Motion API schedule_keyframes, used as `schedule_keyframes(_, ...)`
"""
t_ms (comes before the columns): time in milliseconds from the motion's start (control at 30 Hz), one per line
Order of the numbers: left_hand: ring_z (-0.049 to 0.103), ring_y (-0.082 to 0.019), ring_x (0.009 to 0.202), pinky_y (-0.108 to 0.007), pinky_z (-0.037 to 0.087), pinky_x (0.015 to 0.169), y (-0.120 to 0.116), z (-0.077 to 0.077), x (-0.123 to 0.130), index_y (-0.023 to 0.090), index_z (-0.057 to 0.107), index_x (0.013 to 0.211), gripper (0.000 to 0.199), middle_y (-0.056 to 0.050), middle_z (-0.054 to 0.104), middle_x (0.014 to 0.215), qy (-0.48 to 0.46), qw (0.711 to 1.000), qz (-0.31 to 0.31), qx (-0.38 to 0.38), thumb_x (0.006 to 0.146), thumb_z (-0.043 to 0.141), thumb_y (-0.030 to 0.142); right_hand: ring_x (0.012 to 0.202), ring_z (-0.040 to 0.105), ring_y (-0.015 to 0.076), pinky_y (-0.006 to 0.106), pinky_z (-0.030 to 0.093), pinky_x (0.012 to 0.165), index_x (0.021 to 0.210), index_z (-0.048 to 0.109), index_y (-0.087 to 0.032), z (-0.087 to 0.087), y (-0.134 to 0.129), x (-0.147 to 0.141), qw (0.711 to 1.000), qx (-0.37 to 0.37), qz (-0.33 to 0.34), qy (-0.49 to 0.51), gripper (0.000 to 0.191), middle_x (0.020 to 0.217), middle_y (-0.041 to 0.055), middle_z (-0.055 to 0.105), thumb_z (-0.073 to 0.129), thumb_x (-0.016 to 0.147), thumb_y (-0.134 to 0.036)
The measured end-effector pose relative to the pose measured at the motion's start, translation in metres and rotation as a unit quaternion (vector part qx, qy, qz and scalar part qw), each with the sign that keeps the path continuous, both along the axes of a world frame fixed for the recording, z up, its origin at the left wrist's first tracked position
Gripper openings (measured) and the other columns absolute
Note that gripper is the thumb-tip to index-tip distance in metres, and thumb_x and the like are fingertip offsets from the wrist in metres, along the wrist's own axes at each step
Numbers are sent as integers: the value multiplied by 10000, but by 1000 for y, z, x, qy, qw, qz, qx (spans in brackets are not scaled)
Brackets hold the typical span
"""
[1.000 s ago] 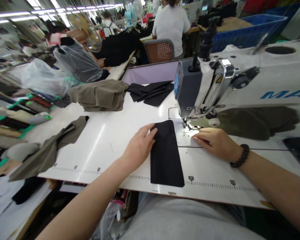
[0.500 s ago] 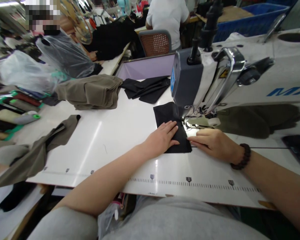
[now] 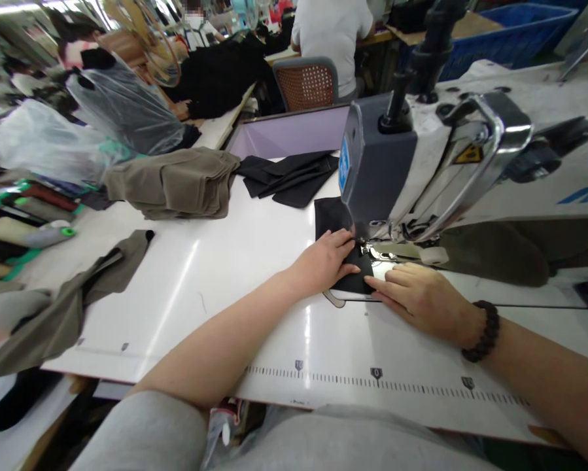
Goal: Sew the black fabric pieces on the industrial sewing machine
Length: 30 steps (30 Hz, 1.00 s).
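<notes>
Pressing a black cloth piece (image 3: 353, 282) against the white worktop (image 3: 235, 275) with the left hand (image 3: 324, 263), palm down and fingers stretched out over the fabric. Lying beside the metal presser foot (image 3: 373, 252) of the sewing machine (image 3: 379, 157); cannot tell how far beneath it. Touching the near right corner with the forefinger of the right hand (image 3: 416, 297), other fingers partly curled; cannot tell whether pinching or only resting there. Wearing a dark bracelet (image 3: 483, 331) on the right wrist. Seen to the right, under the machine's arm: dark green cloth (image 3: 494, 252). Seen across the worktop: a loose pile of black fabric (image 3: 294, 178), just beside a folded brown stack (image 3: 176, 183). Seen farther left: a strip of brown cloth (image 3: 90, 294) and thread spools (image 3: 41, 209). Seen beyond: a perforated chair (image 3: 307, 85) and a person in white (image 3: 330, 39).
</notes>
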<state>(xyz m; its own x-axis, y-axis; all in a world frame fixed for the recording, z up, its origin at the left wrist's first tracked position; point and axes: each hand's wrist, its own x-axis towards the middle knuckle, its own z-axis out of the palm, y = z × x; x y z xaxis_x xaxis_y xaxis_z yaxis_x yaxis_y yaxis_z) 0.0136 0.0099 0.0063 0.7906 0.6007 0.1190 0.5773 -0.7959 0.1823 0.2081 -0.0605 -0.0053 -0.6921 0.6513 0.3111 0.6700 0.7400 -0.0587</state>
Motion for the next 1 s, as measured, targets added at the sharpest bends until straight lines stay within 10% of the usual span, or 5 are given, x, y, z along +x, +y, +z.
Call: schedule_keyframes(1000,411,-257,1179,-375,392,948,11,-3,-1,83,535,1087,348,-136,500,1189,-5,1000,4,-28,842,527,329,626,522,140,268,386,621,1000,622,-114,-7,4,0,999,-23,-41,23,315,657,44,561,374,902,-281)
